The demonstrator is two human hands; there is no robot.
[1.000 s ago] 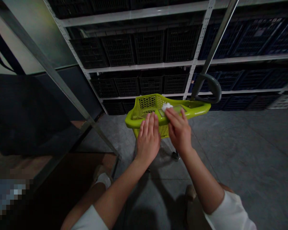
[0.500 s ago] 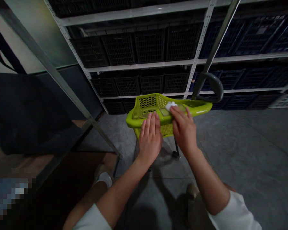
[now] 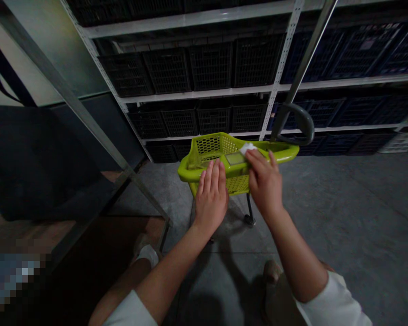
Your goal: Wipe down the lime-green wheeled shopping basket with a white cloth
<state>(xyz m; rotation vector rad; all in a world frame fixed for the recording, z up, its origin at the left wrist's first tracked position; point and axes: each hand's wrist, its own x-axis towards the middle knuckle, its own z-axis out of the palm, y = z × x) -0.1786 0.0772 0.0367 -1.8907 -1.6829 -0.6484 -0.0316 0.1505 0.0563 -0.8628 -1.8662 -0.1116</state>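
A small lime-green toy shopping cart (image 3: 204, 175) stands before me, with perforated basket walls and a clear panel (image 3: 236, 158) set in its rim. My left hand (image 3: 211, 194) lies on the near rim, fingers stretched out and side by side, holding nothing. Under the fingertips of my right hand (image 3: 265, 181) is a crumpled white wipe (image 3: 247, 148), pressed on the rim just right of the panel. Part of the wipe is hidden by those fingers. From the cart's right end rises a grey loop-shaped piece (image 3: 308, 124) with a metal pole (image 3: 309, 56).
White metal shelving (image 3: 204, 96) holds rows of black crates (image 3: 211, 65) and blue crates (image 3: 353, 56) behind the cart. A slanted metal bar (image 3: 88, 122) crosses the left side, by a dark panel. Grey concrete floor (image 3: 347, 203) stretches to the right. My feet stand either side below.
My right hand has slid a little to the right along the rim with the white wipe, uncovering more of the clear panel. My left hand stays on the near rim.
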